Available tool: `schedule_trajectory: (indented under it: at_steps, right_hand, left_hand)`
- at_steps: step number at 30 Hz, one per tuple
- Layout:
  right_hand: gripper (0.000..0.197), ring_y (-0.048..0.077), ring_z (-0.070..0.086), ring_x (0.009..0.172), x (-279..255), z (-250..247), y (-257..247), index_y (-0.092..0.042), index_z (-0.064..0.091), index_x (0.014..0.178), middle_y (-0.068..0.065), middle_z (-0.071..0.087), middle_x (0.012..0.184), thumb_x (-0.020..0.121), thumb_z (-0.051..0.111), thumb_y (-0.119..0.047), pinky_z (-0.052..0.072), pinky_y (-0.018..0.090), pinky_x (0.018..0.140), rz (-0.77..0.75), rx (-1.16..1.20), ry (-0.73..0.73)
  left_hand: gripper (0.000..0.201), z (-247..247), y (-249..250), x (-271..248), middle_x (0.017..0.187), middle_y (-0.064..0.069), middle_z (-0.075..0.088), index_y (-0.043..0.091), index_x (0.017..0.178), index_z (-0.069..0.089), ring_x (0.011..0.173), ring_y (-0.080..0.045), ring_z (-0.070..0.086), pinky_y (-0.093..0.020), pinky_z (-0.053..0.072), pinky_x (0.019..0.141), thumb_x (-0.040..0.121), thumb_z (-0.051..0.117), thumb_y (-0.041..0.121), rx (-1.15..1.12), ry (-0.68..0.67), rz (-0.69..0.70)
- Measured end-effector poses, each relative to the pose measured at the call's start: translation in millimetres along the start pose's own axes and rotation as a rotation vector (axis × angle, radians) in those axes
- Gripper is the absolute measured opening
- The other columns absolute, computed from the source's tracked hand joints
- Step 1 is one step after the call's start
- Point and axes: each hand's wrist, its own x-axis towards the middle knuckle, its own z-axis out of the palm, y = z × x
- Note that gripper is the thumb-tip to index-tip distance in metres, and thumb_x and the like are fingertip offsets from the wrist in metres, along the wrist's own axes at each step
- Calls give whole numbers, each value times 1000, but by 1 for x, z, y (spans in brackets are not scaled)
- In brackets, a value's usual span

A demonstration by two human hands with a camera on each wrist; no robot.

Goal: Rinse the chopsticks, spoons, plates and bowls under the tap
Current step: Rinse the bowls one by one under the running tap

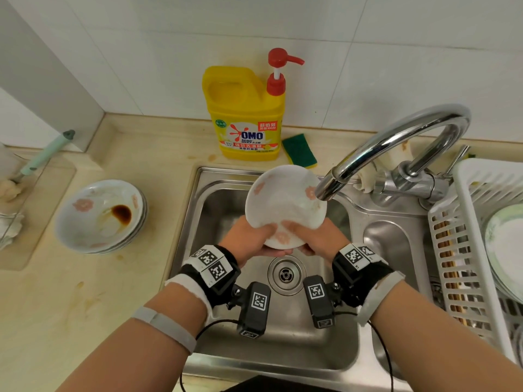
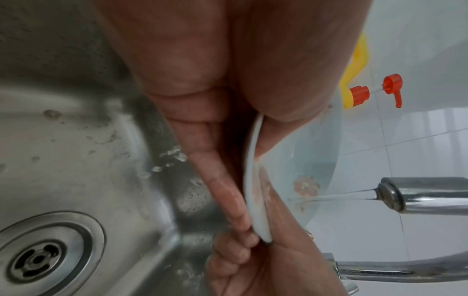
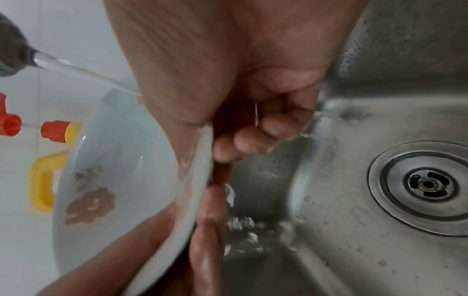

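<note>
glossy round plate (image 1: 285,203) | both hands grip | seemingly wet

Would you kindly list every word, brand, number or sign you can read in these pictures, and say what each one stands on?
"OMO": brand name on the label of the yellow detergent bottle behind the sink.
Chinese characters on the same label, including a red box at its upper right: too small and blurred to read reliably.
Black-and-white square marker codes on the wrist bands: patterns only, no text.
Neither wrist view shows readable text.
</note>
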Motion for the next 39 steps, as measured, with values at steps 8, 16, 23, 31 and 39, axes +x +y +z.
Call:
schedule_trajectory:
  at_steps: [8,16,23,31,39]
  right_hand:
    - [46,19,73,57,2,-27,-23,-13,71,95,6,75,68,85,73,-57,58,30,52,10,-209,51]
    - [41,32,75,67,-3,-26,-41,-18,67,88,7,75,71,93,62,-59,63,41,63,2,-359,28]
    - [50,27,75,67,1,-26,-37,-18,68,92,8,75,75,93,55,-66,64,46,64,-70,-361,151]
    - [30,15,62,54,-3,2,-22,-19,67,89,3,70,73,99,58,-46,56,37,63,-25,8,177]
    - [26,6,56,54,-4,11,-7,-26,73,98,-10,67,68,87,71,-49,45,27,56,-43,54,110]
  left_hand:
    - [30,-11,17,3,120,-20,64,6,125,52,88,-39,75,-50,63,75,97,51,-1,318,-57,-83]
    - [35,-21,30,8,116,-21,66,6,130,49,85,-36,76,-51,62,84,96,51,-1,509,-153,-194]
    - [28,-19,25,8,105,-22,69,1,124,52,80,-38,76,-42,65,70,97,57,5,382,10,-131]
    - [36,9,-3,6,81,-16,73,0,120,61,69,-23,73,-29,63,66,99,65,29,-10,-2,-113]
    - [27,2,2,4,101,-25,75,3,130,55,87,-34,76,-33,64,71,105,51,12,-99,-32,-51]
